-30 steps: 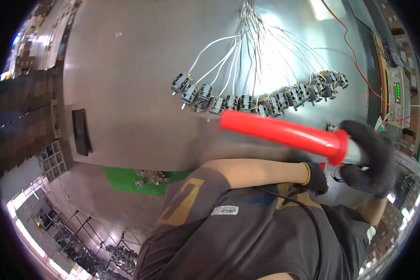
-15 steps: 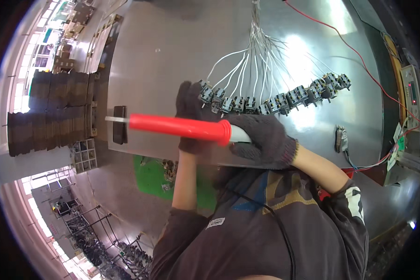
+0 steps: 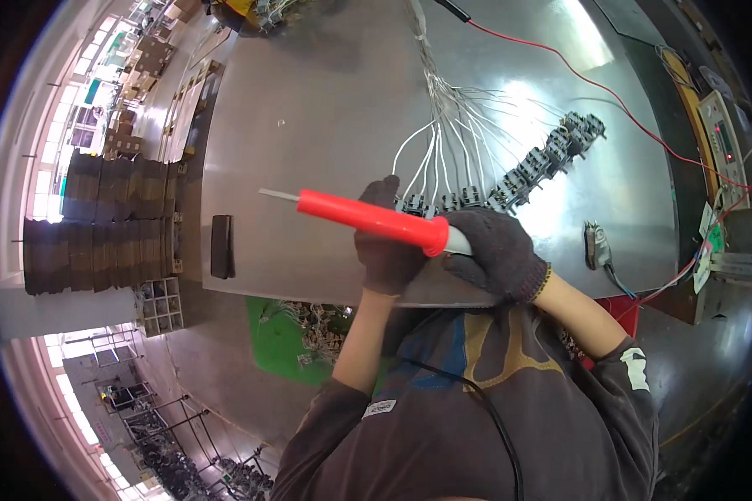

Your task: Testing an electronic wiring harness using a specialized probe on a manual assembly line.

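While wired connectors [image 3: 510,171] line the table [image 3: 309,108], right hand [image 3: 493,250] gripping red probe [image 3: 368,217] (left hand [image 3: 388,242] perhaps holding connectors).

Bright overhead glare on the steel table [image 3: 309,108], sharp centre, heavy fisheye bending (black corners), windows blown out.
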Demonstrator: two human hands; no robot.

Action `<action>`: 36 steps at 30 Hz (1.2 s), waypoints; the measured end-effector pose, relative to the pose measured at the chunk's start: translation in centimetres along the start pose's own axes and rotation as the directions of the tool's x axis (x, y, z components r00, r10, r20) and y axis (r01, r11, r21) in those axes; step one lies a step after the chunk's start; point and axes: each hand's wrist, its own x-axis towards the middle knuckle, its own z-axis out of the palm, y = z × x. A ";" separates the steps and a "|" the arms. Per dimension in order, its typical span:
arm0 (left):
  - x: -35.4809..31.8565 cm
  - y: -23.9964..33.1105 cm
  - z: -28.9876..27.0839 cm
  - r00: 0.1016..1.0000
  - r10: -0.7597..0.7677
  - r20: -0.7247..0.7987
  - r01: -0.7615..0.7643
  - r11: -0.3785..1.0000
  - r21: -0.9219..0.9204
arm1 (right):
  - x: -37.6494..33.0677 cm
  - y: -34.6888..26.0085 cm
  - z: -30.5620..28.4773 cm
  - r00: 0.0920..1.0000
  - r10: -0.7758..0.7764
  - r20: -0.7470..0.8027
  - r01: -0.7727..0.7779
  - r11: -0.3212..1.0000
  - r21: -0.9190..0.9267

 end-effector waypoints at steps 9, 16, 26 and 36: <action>-1.3 8.3 -2.2 0.944 -0.216 0.250 0.150 0.955 0.258 | -6.8 1.0 -6.3 0.964 0.235 -0.123 -0.238 0.971 -0.010; -0.3 14.0 -1.3 0.851 -0.312 0.422 0.122 0.900 0.419 | -10.5 3.3 -8.3 0.942 0.182 -0.282 -0.228 0.964 -0.139; 1.1 15.2 0.3 0.844 -0.201 0.497 0.012 0.934 0.356 | -18.7 0.1 -10.2 0.773 0.585 -0.245 -0.588 0.806 0.068; -2.8 12.2 1.3 0.072 0.938 0.339 -0.471 0.331 -0.817 | -21.5 -5.3 -13.4 0.678 0.668 -0.307 -0.700 0.714 0.011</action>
